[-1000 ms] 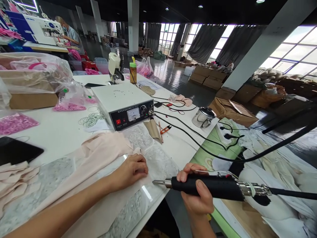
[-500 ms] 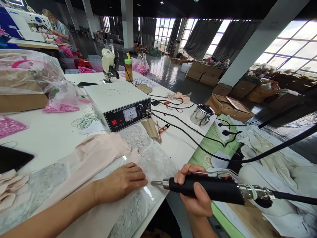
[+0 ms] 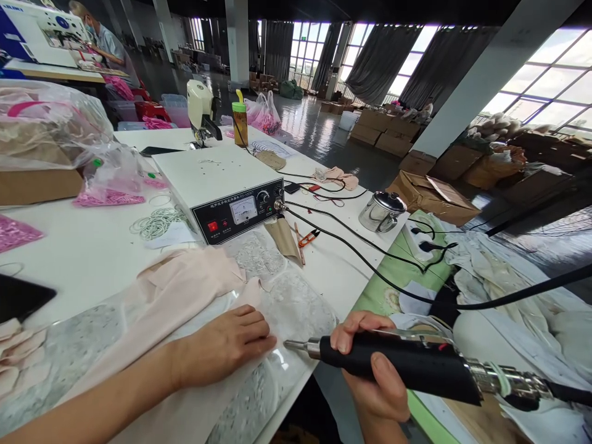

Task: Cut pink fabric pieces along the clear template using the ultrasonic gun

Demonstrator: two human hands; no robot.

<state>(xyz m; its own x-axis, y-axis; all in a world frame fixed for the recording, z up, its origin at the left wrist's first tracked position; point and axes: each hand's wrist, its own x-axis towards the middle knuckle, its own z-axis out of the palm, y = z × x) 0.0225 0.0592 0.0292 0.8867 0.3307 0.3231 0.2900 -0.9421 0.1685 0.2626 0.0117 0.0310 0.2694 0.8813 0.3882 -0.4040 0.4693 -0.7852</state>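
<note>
My left hand (image 3: 226, 344) lies flat with fingers stretched out on pale pink fabric (image 3: 176, 290) spread over a clear sheet (image 3: 277, 364) at the table's front edge. My right hand (image 3: 370, 370) is wrapped round the black handle of a handheld ultrasonic cutter (image 3: 402, 361). Its metal tip (image 3: 296, 345) points left, just right of my left fingertips, over the table's edge. A thick black cable (image 3: 509, 296) runs from the tool's rear. A thinner black cable (image 3: 346, 246) crosses the table from the white control box (image 3: 222, 191).
Red snips (image 3: 308, 237), a steel pot (image 3: 382, 211), a pile of white elastic loops (image 3: 157, 222), bags of pink parts (image 3: 108, 197) and a black phone (image 3: 21, 297) lie on the table. Cloth heaps (image 3: 499, 277) sit right. A person sews at far left (image 3: 102, 40).
My right hand with the cutter has shifted slightly right and lower. The left hand has slid a little down and left on the fabric. The view has drifted.
</note>
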